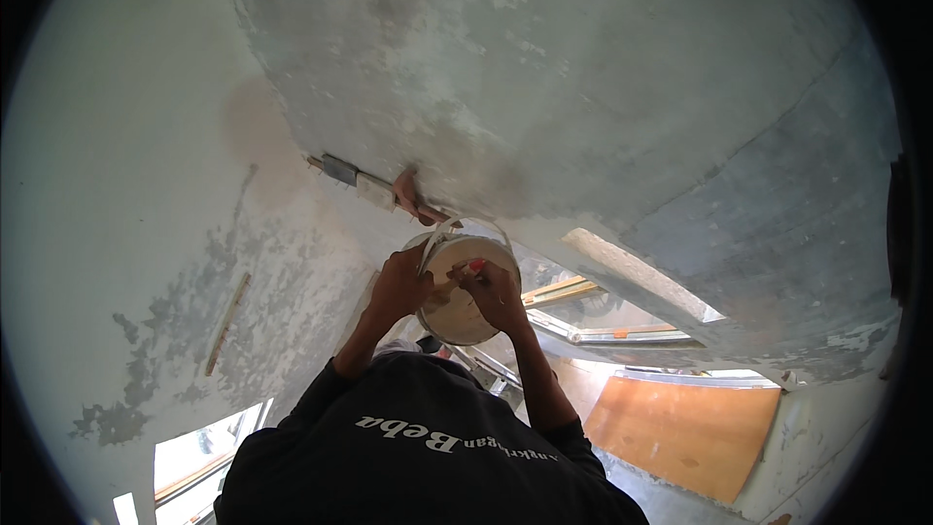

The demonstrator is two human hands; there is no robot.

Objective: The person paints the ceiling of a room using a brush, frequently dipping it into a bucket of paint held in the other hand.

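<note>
A round, pale bucket (466, 323) with a white wire-like handle (494, 224) is in front of my chest, its open top showing beige contents. My left hand (399, 284) grips the bucket's left rim. My right hand (499, 299) is over the opening, closed around a tool with a red handle (476, 265). A tan, flat part of the tool (443, 293) points left toward my left hand; whether it is a brush or a blade is unclear.
Grey, patchy plaster (544, 87) spreads beyond the bucket. A narrow plank (374, 190) bears a brown shape I cannot identify. Wood-framed glass (603, 316) and an orange-brown board (680, 433) lie to the right. A thin strip (227, 325) is on the pale wall at left.
</note>
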